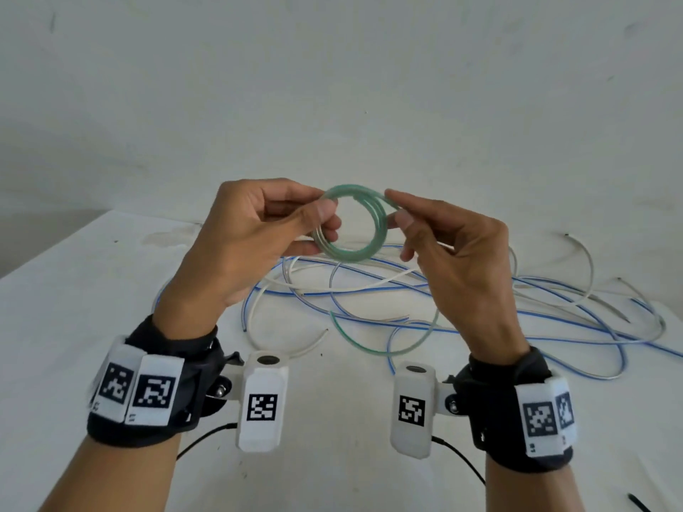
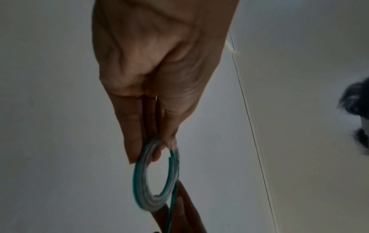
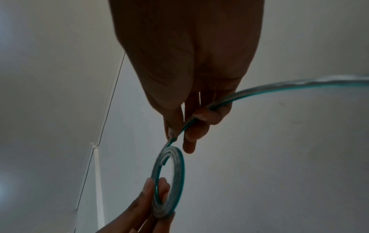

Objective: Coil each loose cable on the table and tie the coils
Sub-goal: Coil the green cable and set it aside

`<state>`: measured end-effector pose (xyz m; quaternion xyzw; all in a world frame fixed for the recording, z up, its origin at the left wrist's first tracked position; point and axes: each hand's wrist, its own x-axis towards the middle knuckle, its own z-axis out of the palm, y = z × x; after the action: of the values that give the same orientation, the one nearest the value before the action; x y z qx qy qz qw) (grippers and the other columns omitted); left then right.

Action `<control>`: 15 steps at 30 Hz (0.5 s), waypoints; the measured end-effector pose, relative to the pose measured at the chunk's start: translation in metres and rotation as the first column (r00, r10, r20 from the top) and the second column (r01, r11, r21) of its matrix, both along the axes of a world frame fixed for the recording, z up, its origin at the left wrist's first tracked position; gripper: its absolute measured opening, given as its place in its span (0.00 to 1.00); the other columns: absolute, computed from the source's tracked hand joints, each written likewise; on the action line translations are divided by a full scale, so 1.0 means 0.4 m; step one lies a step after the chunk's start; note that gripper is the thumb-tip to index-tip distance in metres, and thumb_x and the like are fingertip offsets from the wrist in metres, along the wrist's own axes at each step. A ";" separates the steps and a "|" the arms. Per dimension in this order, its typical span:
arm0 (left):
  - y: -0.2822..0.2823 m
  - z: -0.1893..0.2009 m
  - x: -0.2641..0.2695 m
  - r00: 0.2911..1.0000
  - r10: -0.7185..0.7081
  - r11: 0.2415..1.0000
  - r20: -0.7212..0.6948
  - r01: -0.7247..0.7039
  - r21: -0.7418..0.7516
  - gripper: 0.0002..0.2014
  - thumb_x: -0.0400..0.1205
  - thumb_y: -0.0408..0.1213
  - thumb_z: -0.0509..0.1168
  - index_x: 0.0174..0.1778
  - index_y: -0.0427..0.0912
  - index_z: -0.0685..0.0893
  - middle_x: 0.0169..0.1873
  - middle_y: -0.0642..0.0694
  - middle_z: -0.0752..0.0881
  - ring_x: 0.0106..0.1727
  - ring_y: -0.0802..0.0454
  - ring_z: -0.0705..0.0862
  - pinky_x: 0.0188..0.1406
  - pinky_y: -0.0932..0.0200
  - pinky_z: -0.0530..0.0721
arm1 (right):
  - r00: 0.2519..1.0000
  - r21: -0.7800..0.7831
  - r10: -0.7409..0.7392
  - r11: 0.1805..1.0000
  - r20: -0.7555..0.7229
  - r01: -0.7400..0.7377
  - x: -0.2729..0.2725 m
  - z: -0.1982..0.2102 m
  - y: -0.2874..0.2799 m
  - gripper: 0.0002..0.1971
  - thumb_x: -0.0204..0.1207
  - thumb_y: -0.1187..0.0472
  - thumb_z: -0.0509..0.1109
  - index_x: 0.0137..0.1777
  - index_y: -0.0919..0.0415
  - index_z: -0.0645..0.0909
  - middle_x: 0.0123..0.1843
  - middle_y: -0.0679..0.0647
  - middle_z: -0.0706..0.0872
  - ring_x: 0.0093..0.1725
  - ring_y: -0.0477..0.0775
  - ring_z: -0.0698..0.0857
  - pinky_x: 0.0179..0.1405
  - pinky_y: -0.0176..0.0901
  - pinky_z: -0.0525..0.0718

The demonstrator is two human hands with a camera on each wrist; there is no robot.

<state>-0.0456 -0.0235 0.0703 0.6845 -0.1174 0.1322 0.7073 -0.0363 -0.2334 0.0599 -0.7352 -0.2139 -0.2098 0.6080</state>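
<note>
A green-edged clear cable is wound into a small coil (image 1: 347, 253) held up above the table. My left hand (image 1: 325, 205) pinches the coil's left side between thumb and fingers; the left wrist view shows this left hand (image 2: 152, 146) on the coil (image 2: 139, 181). My right hand (image 1: 397, 206) pinches the strand where it meets the coil's right side. Seen from the right wrist, the right hand (image 3: 179, 135) grips the strand just above the coil (image 3: 177, 173). The cable's loose tail (image 3: 279, 88) runs off to the right, and its green end (image 1: 354, 345) lies on the table.
A tangle of blue-striped and white cables (image 1: 480, 301) sprawls over the white table (image 1: 74, 327) beneath and to the right of my hands. A thin black item (image 1: 637, 506) lies at the table's near right corner. A plain wall stands behind.
</note>
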 end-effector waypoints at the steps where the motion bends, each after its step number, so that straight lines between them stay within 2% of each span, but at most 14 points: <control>1: 0.001 0.003 -0.001 1.000 0.021 0.998 -0.003 -0.021 -0.053 0.05 0.80 0.32 0.72 0.50 0.36 0.90 0.38 0.41 0.94 0.40 0.47 0.93 0.41 0.58 0.91 | 1.000 0.018 -0.006 1.000 -0.003 0.006 0.000 0.001 -0.001 0.10 0.84 0.62 0.72 0.60 0.51 0.91 0.45 0.47 0.94 0.30 0.46 0.82 0.31 0.33 0.78; 5: -0.011 0.009 0.001 0.998 0.067 0.978 -0.011 -0.068 -0.195 0.06 0.83 0.33 0.71 0.51 0.36 0.89 0.39 0.43 0.94 0.41 0.48 0.93 0.41 0.58 0.90 | 0.999 0.120 0.034 0.992 -0.008 -0.033 -0.005 0.000 0.024 0.10 0.83 0.64 0.73 0.60 0.53 0.90 0.42 0.54 0.94 0.30 0.49 0.84 0.26 0.40 0.79; 10: -0.026 0.006 0.004 0.999 0.042 0.970 -0.032 -0.048 -0.238 0.06 0.84 0.33 0.70 0.52 0.35 0.88 0.39 0.42 0.93 0.41 0.47 0.93 0.41 0.58 0.90 | 0.999 0.266 0.033 0.963 -0.002 -0.031 -0.009 -0.015 0.066 0.10 0.80 0.63 0.77 0.60 0.56 0.89 0.42 0.59 0.94 0.28 0.51 0.82 0.23 0.41 0.76; 13: -0.004 0.001 0.005 0.996 -0.041 0.990 -0.075 0.030 -0.139 0.10 0.82 0.33 0.70 0.56 0.33 0.86 0.42 0.39 0.94 0.44 0.46 0.94 0.43 0.57 0.91 | 1.000 0.215 0.030 0.976 -0.011 -0.027 0.000 -0.021 0.054 0.09 0.81 0.64 0.76 0.59 0.57 0.90 0.42 0.57 0.94 0.29 0.51 0.82 0.28 0.38 0.78; 15: 0.022 -0.005 0.007 0.993 -0.071 0.997 -0.100 0.070 -0.008 0.17 0.78 0.35 0.72 0.62 0.36 0.86 0.45 0.39 0.94 0.47 0.44 0.94 0.44 0.55 0.91 | 0.999 0.062 0.033 0.998 -0.038 -0.030 0.009 -0.026 0.036 0.08 0.81 0.63 0.76 0.57 0.51 0.91 0.42 0.53 0.94 0.35 0.58 0.85 0.31 0.47 0.81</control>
<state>-0.0428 -0.0146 0.0682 0.6841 -0.1058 0.0730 0.7179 -0.0326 -0.2189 0.0494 -0.7167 -0.2072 -0.1923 0.6375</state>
